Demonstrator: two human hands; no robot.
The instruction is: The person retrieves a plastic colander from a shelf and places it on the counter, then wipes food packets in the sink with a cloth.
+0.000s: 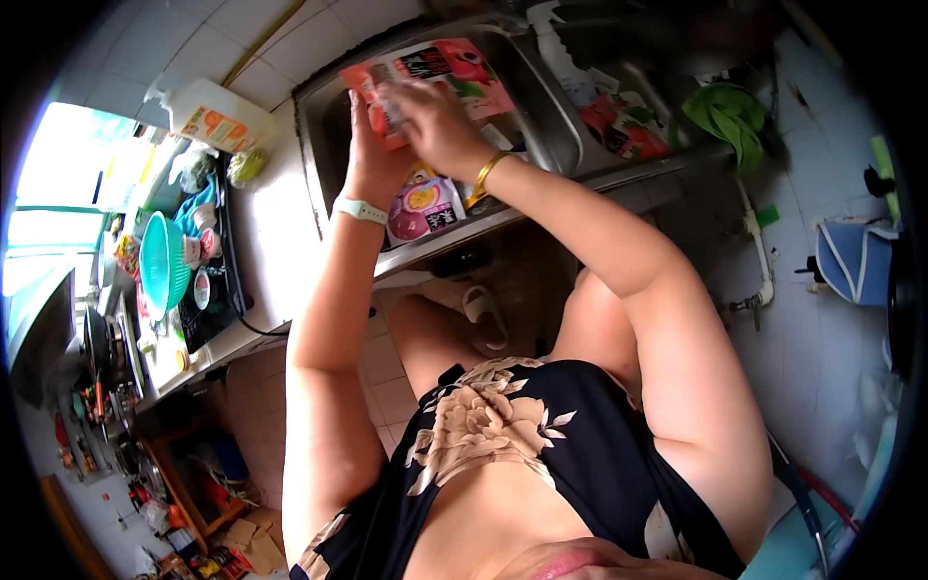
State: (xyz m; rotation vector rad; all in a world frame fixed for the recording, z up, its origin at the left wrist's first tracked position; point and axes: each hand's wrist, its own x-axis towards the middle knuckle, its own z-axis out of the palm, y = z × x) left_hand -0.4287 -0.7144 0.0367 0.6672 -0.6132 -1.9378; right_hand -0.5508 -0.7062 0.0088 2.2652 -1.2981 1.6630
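Observation:
A red food pouch [474,82] with a fruit picture and dark lettering is held up over the left sink basin. My left hand [372,155], with a white watch on its wrist, grips the pouch along its near left edge. Across the face of the pouch lies my right hand [440,126], its fingers stretched out and slightly blurred; a gold bracelet is on that wrist. Below both hands, a purple pouch [420,213] with a passion-fruit picture rests in the basin [551,106]. Part of the red pouch is hidden behind my hands.
The right basin holds another red pouch [633,130], and a white spray bottle [551,43] stands by it. A green cloth [730,116] hangs at the right edge. On the left counter are a large white jug [217,116] and a teal basket [164,266].

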